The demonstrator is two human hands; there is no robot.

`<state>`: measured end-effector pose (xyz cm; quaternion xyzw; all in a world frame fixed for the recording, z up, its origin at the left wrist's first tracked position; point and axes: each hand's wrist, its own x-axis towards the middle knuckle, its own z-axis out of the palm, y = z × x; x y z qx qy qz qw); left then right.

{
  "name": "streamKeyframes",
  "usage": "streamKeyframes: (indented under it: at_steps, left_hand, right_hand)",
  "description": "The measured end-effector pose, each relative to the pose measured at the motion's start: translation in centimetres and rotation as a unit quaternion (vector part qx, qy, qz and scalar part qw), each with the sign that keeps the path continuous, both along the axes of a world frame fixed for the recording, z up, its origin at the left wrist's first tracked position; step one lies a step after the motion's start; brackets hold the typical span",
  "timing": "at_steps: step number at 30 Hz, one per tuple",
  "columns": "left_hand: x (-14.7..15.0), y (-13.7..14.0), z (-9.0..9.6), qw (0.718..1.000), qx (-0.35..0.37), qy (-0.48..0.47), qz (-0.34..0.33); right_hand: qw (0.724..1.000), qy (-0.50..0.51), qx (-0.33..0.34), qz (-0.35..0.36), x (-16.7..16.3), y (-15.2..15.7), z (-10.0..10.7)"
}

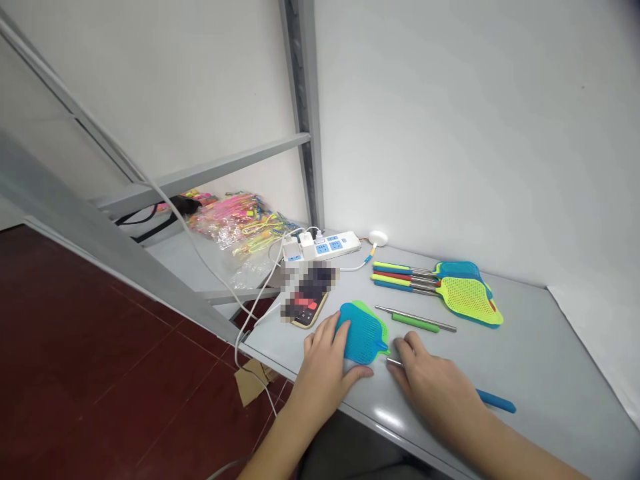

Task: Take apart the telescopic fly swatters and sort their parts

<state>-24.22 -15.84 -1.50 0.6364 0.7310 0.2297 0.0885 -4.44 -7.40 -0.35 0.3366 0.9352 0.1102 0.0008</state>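
My left hand grips a blue fly swatter head at its left and lower edges, flat at the table's front. A green swatter head lies partly hidden beneath it. In my closed right hand is a metal rod, its tip pointing at the blue head's neck with a small gap between. A blue handle sticks out behind that hand. Just beyond my right hand rest a loose metal rod and a green handle grip, side by side.
Several whole fly swatters lie stacked at the back right. A phone is left of the swatter heads, with a power strip and white cables behind. Bagged colourful items sit on the left shelf. A metal post stands at the back.
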Motion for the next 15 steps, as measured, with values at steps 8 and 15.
streamKeyframes:
  at_steps: [8,15]
  left_hand:
    - [-0.4,0.6,0.9,0.998,0.003,0.026,-0.061]
    - [-0.4,0.3,1.2,0.997,0.012,0.031,-0.071]
  right_hand:
    - [0.987,0.023,-0.157,-0.026,-0.4,1.5,1.3]
    - [0.984,0.023,-0.171,-0.034,-1.3,0.7,2.1]
